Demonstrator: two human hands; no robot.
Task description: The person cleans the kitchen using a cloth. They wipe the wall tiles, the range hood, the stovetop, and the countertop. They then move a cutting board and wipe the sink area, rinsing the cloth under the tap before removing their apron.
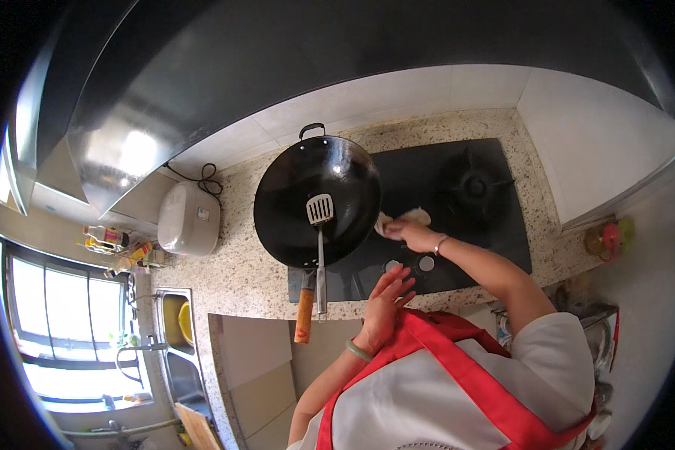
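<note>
My right hand [415,234] presses a crumpled pale cloth [416,216] onto the black glass gas hob [410,174], close to the wok's right rim. Part of the cloth is hidden under my fingers. In front of the control knobs [426,263], my left hand [389,301] is held near my body, fingers apart and nothing in it. A large black wok [281,208] stands over the hob's left side, its wooden handle [304,315] pointing towards me. Inside the wok lies a slotted metal spatula [320,211], with its handle resting across the near rim.
A bare burner [476,185] is at the hob's right. On the speckled stone counter [236,225] a white rice cooker [188,219] stands left of the wok. Farther left are a steel sink [183,371] and a bottle rack [126,253]. A dark range hood [326,45] hangs above.
</note>
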